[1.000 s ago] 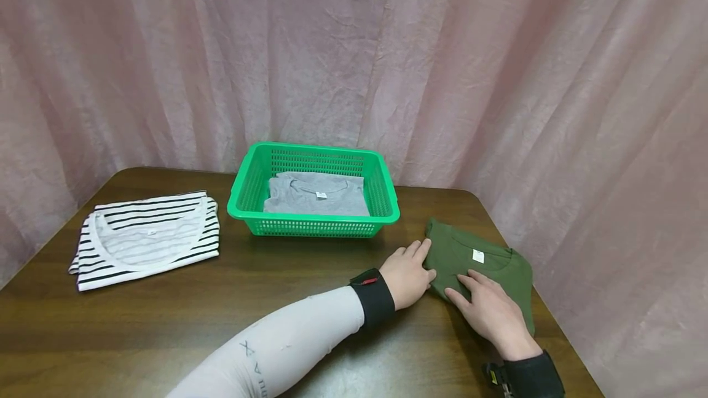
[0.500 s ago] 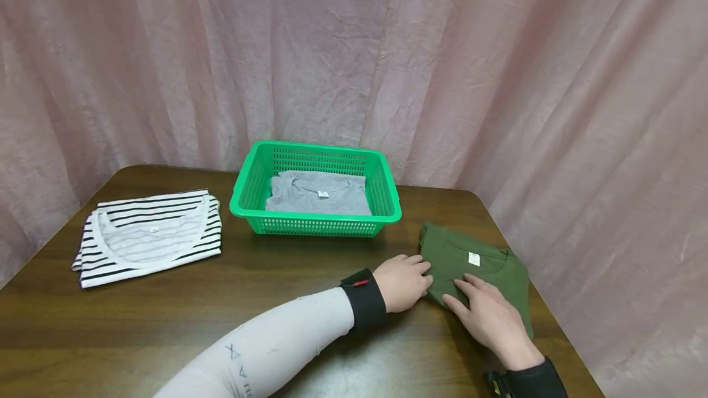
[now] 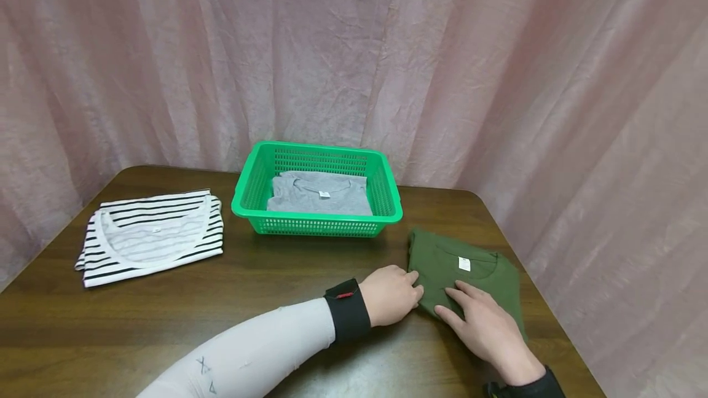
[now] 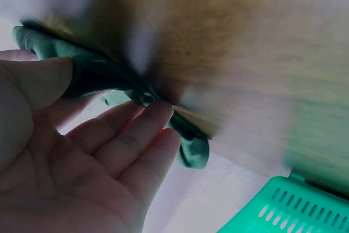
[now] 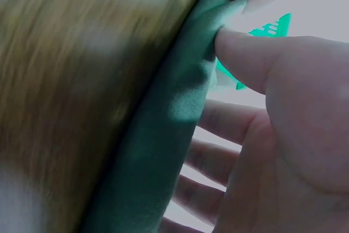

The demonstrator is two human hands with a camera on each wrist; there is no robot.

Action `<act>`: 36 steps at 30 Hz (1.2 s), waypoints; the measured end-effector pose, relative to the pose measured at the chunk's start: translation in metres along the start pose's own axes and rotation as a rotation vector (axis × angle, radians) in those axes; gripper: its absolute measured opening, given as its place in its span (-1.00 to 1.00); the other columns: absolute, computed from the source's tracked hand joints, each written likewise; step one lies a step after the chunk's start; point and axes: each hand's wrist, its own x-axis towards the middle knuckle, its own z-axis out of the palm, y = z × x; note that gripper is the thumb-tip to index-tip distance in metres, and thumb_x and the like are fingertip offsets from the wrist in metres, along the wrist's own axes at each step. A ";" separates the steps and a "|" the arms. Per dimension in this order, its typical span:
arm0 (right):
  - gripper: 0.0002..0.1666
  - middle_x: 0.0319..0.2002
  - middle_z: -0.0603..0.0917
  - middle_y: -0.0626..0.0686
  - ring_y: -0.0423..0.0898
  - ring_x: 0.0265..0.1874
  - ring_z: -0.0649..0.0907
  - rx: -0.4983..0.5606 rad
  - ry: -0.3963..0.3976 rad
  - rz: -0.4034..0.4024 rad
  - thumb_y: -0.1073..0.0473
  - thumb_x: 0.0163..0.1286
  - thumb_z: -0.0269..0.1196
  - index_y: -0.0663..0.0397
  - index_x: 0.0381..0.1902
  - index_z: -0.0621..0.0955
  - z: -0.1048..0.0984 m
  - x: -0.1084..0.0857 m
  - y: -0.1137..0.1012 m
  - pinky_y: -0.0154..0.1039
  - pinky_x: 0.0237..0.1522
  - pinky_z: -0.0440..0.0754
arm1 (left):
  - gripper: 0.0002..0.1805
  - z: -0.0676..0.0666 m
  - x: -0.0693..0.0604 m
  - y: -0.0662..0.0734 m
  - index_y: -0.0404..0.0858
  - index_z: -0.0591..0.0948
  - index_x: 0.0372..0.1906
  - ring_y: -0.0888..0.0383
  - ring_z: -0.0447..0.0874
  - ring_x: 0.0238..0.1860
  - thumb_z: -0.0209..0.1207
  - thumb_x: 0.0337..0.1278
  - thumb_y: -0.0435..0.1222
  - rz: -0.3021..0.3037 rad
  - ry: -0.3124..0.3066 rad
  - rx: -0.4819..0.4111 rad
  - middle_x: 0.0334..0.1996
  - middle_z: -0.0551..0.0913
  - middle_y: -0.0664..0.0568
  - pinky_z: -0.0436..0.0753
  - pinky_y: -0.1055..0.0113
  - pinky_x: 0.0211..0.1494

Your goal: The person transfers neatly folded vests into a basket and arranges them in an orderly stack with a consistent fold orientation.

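Note:
A folded dark green T-shirt with a white neck label lies at the right of the table. At its left edge my left hand pinches the cloth; in the left wrist view the thumb lies against the green fold, and the index finger is partly hidden behind it. My right hand rests on the shirt's near part with fingers loosely spread. Seen from the right wrist, the thumb touches the near folded edge and the other fingers lie along the cloth's top.
A green plastic basket at the back middle holds a folded grey T-shirt. To the left lies a folded white-and-black striped shirt. Pink curtains hang behind and beside the brown wooden table.
The green T-shirt has slid left and a little nearer along the table, together with both hands. My left hand's fingers have drawn in at its edge.

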 end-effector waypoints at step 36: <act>-0.54 0.32 0.70 0.05 0.18 0.33 0.65 -0.028 0.071 -0.192 -0.24 0.56 0.41 -0.11 0.18 0.82 0.012 -0.012 -0.054 0.23 0.19 0.67 | -0.63 -0.025 -0.092 -0.004 -0.02 0.80 0.26 0.18 0.78 0.15 0.27 0.62 0.04 -0.012 -0.027 0.010 0.21 0.78 0.04 0.63 0.30 0.28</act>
